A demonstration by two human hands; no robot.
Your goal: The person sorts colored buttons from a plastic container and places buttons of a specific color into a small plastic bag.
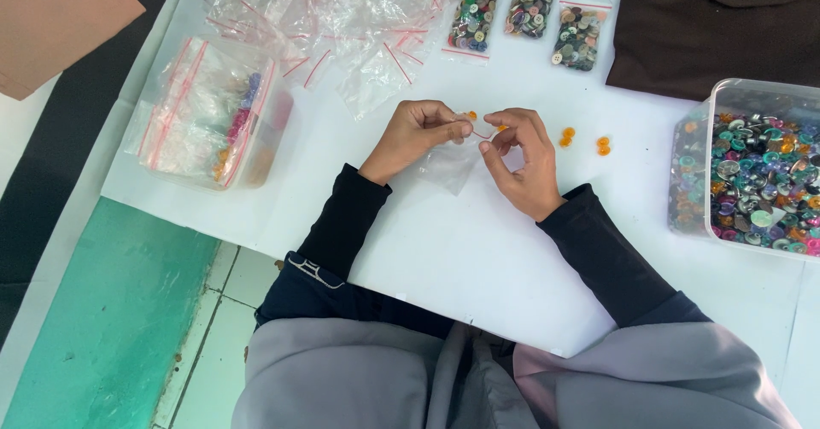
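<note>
Head view: we see three small bags [525, 15] already packed with mixed buttons and lined up at the far edge of the white desk [478, 250], so part of the bagging looks done. Plenty looks left, we judge: a heap of empty clear bags [342, 19] with red strips lies at the far left, another clear packet [213, 113] of bags and a few coloured bits sits left of the hands, and the clear tub [752, 173] at the right is packed with coloured buttons. Loose orange buttons [585, 139] lie just right of the hands, not bagged yet. Left hand [414, 134] pinches the mouth of a small clear bag [448, 160], thumb and forefinger closed on its top edge, wrist resting on the desk. Right hand [525, 160] holds the other side of the bag's mouth with a narrow grip; an orange button [501, 127] shows at its fingertips, though we cannot tell if it is held or lies behind. Both forearms in black sleeves angle inward, meeting over the desk's middle; the bag hangs between the hands, touching the desk.
</note>
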